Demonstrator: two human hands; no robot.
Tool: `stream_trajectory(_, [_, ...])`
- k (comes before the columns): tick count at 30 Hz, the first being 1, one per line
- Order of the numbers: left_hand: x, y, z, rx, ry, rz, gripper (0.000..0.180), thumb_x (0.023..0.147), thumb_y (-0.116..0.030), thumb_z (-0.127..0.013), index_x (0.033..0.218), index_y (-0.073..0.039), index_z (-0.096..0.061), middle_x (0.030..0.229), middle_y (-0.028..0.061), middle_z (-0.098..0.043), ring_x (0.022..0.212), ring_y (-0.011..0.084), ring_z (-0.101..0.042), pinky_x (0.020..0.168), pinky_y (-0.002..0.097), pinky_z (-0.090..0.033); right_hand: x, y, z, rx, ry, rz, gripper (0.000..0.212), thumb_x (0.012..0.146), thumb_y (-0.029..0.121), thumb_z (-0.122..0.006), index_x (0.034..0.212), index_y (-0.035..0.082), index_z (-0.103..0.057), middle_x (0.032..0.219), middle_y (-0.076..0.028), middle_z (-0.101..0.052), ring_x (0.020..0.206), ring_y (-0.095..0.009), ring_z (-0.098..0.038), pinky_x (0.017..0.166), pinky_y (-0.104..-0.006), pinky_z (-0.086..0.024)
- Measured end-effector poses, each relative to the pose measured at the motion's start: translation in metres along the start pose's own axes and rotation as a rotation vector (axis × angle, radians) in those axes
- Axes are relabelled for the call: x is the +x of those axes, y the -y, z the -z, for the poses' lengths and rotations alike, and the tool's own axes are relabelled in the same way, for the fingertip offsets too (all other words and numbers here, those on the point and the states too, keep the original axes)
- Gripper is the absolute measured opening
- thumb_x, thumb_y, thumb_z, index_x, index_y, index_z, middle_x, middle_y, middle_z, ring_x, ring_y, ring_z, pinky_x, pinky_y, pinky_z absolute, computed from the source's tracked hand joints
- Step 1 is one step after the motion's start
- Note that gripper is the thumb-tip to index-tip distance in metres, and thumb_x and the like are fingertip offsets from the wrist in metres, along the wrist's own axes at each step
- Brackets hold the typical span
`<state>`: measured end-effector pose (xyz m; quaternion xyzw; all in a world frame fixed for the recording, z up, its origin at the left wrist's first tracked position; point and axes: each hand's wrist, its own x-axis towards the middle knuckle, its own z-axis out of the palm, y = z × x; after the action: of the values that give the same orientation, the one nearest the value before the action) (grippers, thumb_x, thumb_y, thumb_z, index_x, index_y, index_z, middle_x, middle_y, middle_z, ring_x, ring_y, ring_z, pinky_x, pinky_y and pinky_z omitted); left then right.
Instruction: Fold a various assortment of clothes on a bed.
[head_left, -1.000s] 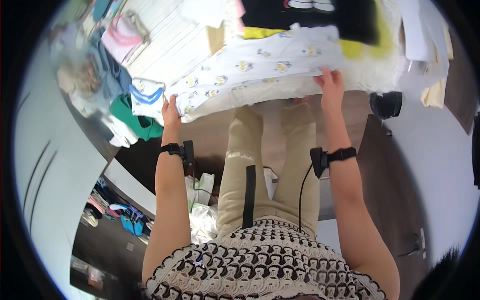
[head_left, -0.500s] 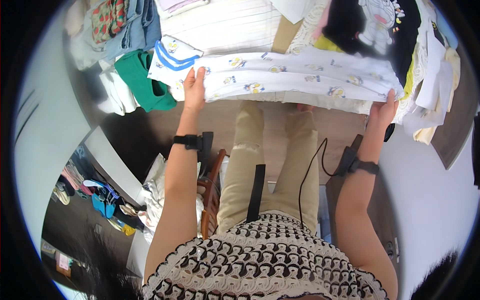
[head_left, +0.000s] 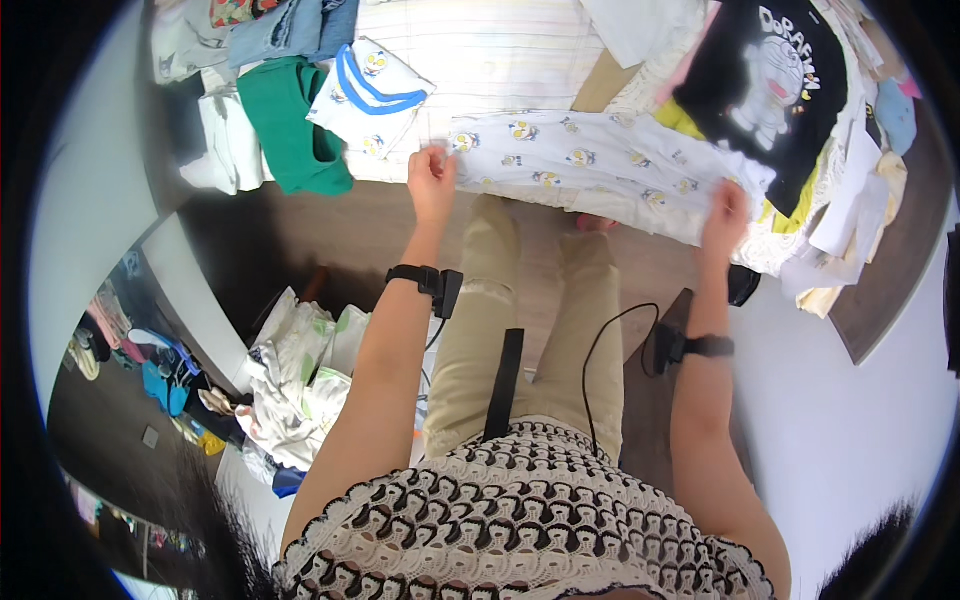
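A long, folded white garment with a small cartoon print (head_left: 575, 150) lies along the near edge of the bed. My left hand (head_left: 432, 180) is at its left end, fingers bent and pinched at the edge of the cloth. At the right end is my right hand (head_left: 728, 215), its fingers curled and smeared by motion, so its hold is not clear. Left of the garment lies a folded white top with blue trim (head_left: 370, 95) in a matching print. A black T-shirt with a cartoon figure (head_left: 775, 90) lies just beyond the right end.
A green garment (head_left: 290, 130) and folded jeans (head_left: 285, 40) lie at the bed's left. Light-coloured clothes (head_left: 860, 200) are heaped at the right edge. Beside my left arm is a pile of white cloth (head_left: 300, 370). Near my right arm stands a white panel (head_left: 800, 350).
The printed garment has been lowered onto the bed and has come apart from the blue-trimmed top. My left hand has moved right, and my right hand has moved left and nearer.
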<state>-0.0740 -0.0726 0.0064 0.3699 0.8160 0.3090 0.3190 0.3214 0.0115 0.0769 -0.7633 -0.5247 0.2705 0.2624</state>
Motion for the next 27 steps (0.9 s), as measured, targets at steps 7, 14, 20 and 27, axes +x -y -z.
stream_trajectory(7, [0.043,-0.022,-0.029,0.143,0.044,-0.300,0.015,0.071,-0.004,-0.062,0.085,-0.003,-0.057,0.087,0.0125,-0.048,0.082,0.0272,-0.048,0.071,0.0334,-0.042,0.037,0.056,-0.090,-0.500,0.390,0.374,0.012,0.075,0.009,-0.059,0.087,0.008,-0.058,0.067,-0.013,-0.058,0.059,-0.028,-0.058,0.052,-0.0352,-0.045])
stream_trajectory(14, [0.048,-0.001,-0.026,0.082,0.081,-0.085,0.008,0.071,-0.005,-0.060,0.079,-0.004,-0.057,0.080,0.0126,-0.052,0.078,0.0266,-0.049,0.069,0.0337,-0.041,0.043,0.065,-0.091,-0.224,0.207,0.304,0.007,0.077,0.013,-0.057,0.079,0.008,-0.054,0.066,-0.013,-0.058,0.063,-0.030,-0.058,0.054,-0.0382,-0.045])
stream_trajectory(20, [0.047,0.003,-0.023,0.110,0.207,0.143,0.018,0.073,-0.013,-0.064,0.082,-0.001,-0.054,0.073,0.0102,-0.057,0.063,0.0186,-0.053,0.057,0.0290,-0.044,0.053,0.067,-0.098,-0.182,0.119,0.233,0.008,0.079,0.011,-0.055,0.077,0.004,-0.052,0.063,-0.015,-0.057,0.063,-0.033,-0.057,0.054,-0.0368,-0.044])
stream_trajectory(27, [0.029,-0.010,-0.035,0.045,0.079,0.183,0.046,0.069,-0.027,-0.072,0.094,0.007,-0.053,0.082,0.0127,-0.059,0.072,0.0181,-0.055,0.066,0.0279,-0.045,-0.022,0.062,-0.112,0.027,0.102,0.202,0.031,0.077,0.006,-0.056,0.107,0.002,-0.048,0.093,-0.013,-0.055,0.080,-0.024,-0.055,0.069,-0.0332,-0.045])
